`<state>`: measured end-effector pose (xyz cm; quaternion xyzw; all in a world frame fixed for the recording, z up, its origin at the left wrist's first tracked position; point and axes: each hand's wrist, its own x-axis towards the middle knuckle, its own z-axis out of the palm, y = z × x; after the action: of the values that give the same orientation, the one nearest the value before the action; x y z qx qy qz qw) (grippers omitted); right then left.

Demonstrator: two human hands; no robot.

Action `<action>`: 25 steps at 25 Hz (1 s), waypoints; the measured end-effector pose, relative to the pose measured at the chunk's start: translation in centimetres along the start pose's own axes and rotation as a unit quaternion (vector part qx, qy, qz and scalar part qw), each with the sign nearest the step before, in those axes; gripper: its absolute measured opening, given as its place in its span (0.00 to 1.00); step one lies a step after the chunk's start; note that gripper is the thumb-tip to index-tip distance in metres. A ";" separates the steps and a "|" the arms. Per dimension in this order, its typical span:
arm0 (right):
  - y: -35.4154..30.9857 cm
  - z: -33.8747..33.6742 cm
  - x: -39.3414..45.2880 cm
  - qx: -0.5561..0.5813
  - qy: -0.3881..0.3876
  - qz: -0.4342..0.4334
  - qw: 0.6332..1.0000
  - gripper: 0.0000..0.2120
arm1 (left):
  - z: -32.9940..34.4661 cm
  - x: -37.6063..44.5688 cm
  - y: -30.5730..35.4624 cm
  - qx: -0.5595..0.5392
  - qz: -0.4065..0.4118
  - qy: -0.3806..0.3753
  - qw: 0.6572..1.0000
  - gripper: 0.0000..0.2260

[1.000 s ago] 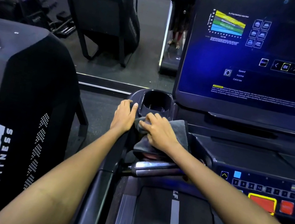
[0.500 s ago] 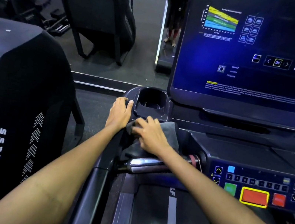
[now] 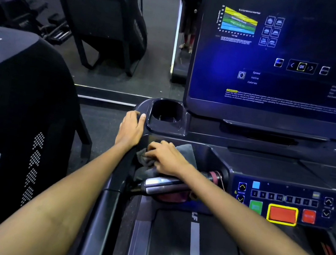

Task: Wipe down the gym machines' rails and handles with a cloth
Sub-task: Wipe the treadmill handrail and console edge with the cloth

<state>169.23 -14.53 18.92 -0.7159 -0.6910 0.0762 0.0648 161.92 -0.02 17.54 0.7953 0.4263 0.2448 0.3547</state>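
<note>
I stand on a treadmill. My right hand (image 3: 165, 157) grips a grey cloth (image 3: 187, 151) and presses it on the console's dark tray, just behind the chrome pulse handle (image 3: 161, 185). My left hand (image 3: 130, 129) rests flat on the top of the left side rail (image 3: 110, 195), fingers reaching toward the cup holder (image 3: 166, 113). Most of the cloth is hidden under my right hand.
The lit console screen (image 3: 285, 58) rises to the right, with a button panel (image 3: 283, 202) and a red stop button below it. The treadmill belt (image 3: 192, 242) is beneath me. A neighbouring black machine (image 3: 7, 122) stands close on the left, and a mirror wall lies ahead.
My right hand with the cloth has slid a little to the left and toward me along the tray. The left hand has stayed on the rail.
</note>
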 end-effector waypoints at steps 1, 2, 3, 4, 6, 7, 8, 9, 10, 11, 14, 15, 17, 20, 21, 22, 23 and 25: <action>0.5 -0.8 0.1 0.031 0.002 -0.003 1.000 0.17 | 0.0 0.0 0.0 -0.001 -0.003 -0.001 1.000 0.16; 1.1 -1.6 0.2 0.062 0.024 0.004 0.998 0.17 | 0.0 0.0 0.0 -0.002 -0.005 -0.002 1.000 0.16; 1.6 -2.4 0.3 0.084 0.058 0.017 0.995 0.17 | 0.0 -0.1 0.0 -0.001 -0.005 -0.002 1.000 0.16; 2.2 -3.4 0.3 0.100 0.096 0.024 0.990 0.18 | -0.1 -0.1 -0.1 0.000 -0.004 -0.002 1.000 0.16; 3.1 -5.5 -0.3 0.118 0.148 0.027 0.982 0.18 | -0.1 -0.1 0.0 0.001 -0.005 -0.003 1.000 0.16; 3.5 -6.9 -0.8 0.121 0.163 0.033 0.979 0.18 | -0.1 -0.1 0.0 0.003 -0.004 -0.003 1.000 0.16; 3.8 -8.2 -1.2 0.126 0.168 0.043 0.977 0.18 | -0.1 -0.1 0.1 0.006 -0.002 -0.004 1.000 0.16; 3.9 -9.4 -1.7 0.130 0.166 0.055 0.976 0.19 | -0.1 -0.2 0.2 0.011 0.000 -0.004 1.000 0.16; 3.9 -10.2 -2.1 0.131 0.159 0.062 0.977 0.19 | -0.1 -0.2 0.2 0.020 0.005 -0.006 1.000 0.16; 3.7 -10.8 -2.5 0.128 0.151 0.066 0.978 0.19 | -0.1 -0.2 0.2 0.031 0.012 -0.007 0.999 0.16; 2.5 -11.7 -3.3 0.124 0.147 0.065 0.979 0.19 | -0.2 -0.3 0.0 0.053 0.034 -0.009 0.998 0.14; 2.1 -12.1 -3.5 0.125 0.152 0.068 0.978 0.19 | -0.2 -0.4 0.0 0.062 0.042 -0.007 0.997 0.14; 1.3 -13.0 -4.1 0.129 0.157 0.073 0.976 0.19 | -0.1 -0.6 0.1 0.094 0.060 -0.001 0.994 0.14; -0.3 -13.8 -4.9 0.128 0.127 0.092 0.979 0.20 | 0.0 -1.1 0.2 0.135 0.076 -0.005 0.988 0.15; -1.0 -14.0 -5.1 0.131 0.105 0.103 0.980 0.21 | 0.0 -1.3 0.0 0.133 0.074 -0.009 0.988 0.15; -1.7 -14.4 -5.4 0.136 0.079 0.113 0.981 0.21 | -0.1 -1.5 -0.1 0.124 0.071 -0.010 0.990 0.15; -2.4 -14.9 -5.8 0.143 0.051 0.118 0.981 0.22 | -0.2 -1.7 -0.3 0.109 0.064 -0.008 0.992 0.15; -4.0 -15.6 -6.7 0.142 -0.020 0.115 0.983 0.21 | -0.5 -2.1 -0.8 0.083 0.041 -0.003 0.996 0.15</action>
<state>168.17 -20.89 35.12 -0.7722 -0.5875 0.1952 0.1428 160.07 -1.35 17.10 0.8396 0.4114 0.2205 0.2780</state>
